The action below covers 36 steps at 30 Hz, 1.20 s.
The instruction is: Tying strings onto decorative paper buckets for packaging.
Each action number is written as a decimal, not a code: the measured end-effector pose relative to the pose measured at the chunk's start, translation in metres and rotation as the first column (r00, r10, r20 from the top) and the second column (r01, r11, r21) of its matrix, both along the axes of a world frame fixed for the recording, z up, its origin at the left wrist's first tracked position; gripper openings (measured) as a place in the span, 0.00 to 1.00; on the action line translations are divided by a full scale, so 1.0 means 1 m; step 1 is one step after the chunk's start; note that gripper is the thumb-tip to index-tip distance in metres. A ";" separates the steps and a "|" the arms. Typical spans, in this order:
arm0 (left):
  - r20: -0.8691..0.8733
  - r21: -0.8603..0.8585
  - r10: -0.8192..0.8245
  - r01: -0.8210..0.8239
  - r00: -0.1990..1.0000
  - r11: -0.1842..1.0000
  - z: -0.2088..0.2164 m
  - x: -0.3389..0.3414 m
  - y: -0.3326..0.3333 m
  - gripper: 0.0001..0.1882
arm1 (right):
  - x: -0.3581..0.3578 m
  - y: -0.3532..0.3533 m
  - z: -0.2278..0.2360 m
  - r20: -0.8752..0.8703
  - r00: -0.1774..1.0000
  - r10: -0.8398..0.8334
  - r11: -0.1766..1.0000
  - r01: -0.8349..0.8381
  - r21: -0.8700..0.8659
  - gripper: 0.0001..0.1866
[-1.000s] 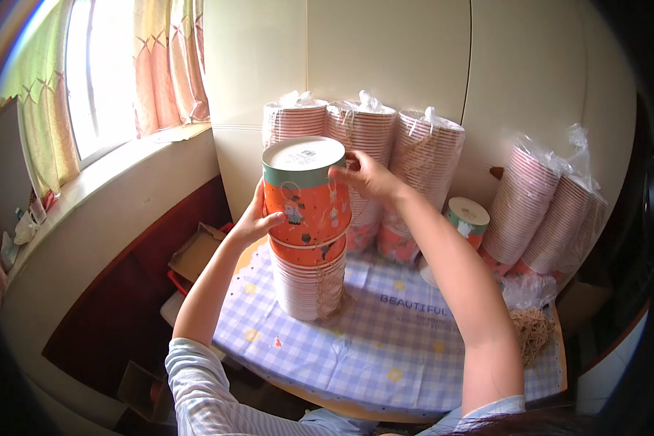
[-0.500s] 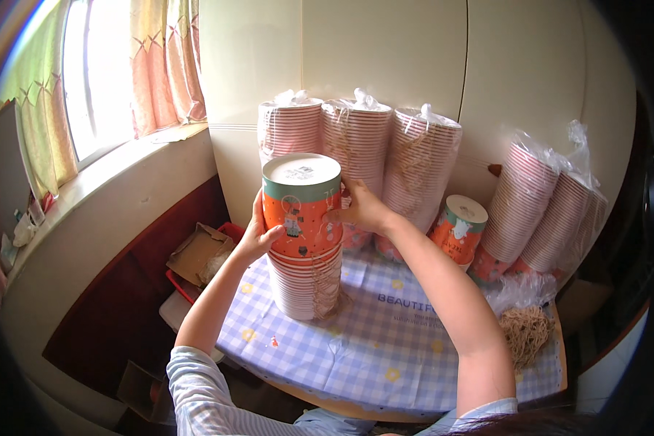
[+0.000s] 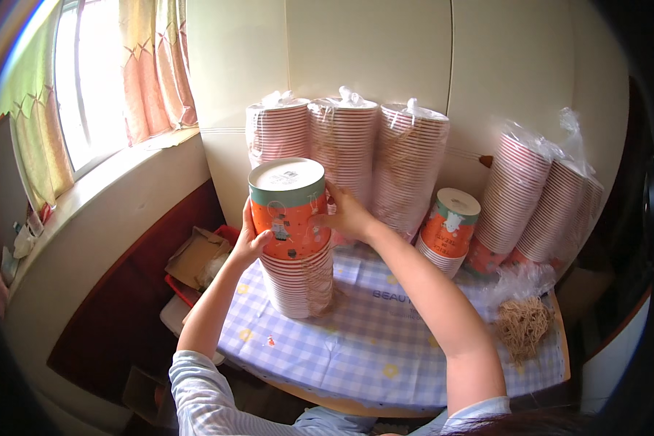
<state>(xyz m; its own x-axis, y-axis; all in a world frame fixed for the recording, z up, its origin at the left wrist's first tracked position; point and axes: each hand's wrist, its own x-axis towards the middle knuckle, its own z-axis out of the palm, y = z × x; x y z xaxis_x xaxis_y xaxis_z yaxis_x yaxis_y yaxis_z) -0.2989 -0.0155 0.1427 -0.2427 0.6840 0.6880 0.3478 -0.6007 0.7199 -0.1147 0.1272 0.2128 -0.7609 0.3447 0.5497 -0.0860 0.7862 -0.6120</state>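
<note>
An upside-down stack of paper cups (image 3: 287, 225) stands on the table in front of me. Its topmost cup is orange with a green band, small printed figures and a pale base facing up; below it show many pale, red-edged rims. My left hand (image 3: 251, 238) presses against the left side of the upper cup, thumb toward the front. On the opposite side my right hand (image 3: 347, 216) grips the same cup, its fingers partly hidden behind it. Brown strands of twine (image 3: 318, 280) hang down the right side of the stack.
Tall plastic-wrapped cup stacks (image 3: 341, 145) line the back, with more wrapped stacks (image 3: 514, 189) at right. A shorter upside-down stack (image 3: 450, 225) stands between. A twine bundle (image 3: 523, 327) lies on the checked tablecloth (image 3: 327, 370). A cardboard box (image 3: 198, 258) sits left of the table.
The top of the held stack sits slightly lower, and the cups look more closely nested. Both hands keep their hold. The whole view has shifted a little, so things appear further left.
</note>
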 end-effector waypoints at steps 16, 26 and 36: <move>-0.608 0.638 0.700 -0.294 0.374 0.712 -0.003 0.125 -0.013 0.20 | 0.225 -0.038 -0.204 0.660 0.729 -0.179 0.965 0.262 -0.028 0.30; -0.796 0.391 0.402 -0.123 0.453 0.912 -0.002 0.252 0.130 0.24 | 0.237 -0.063 -0.182 0.910 0.393 -0.131 0.983 -0.067 0.171 0.26; -0.836 0.122 0.342 -0.462 0.429 0.878 -0.005 0.304 0.263 0.24 | 0.242 -0.062 -0.180 0.854 0.507 -0.117 0.982 -0.072 0.177 0.22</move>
<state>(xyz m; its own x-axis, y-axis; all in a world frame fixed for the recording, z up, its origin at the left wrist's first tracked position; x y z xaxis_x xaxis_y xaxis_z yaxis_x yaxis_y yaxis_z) 0.0052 0.2476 0.1378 0.1138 0.7473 0.6547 0.9855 -0.1684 0.0208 0.1273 0.0649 0.0333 -0.8825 0.3446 -0.3200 0.4260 0.8741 -0.2336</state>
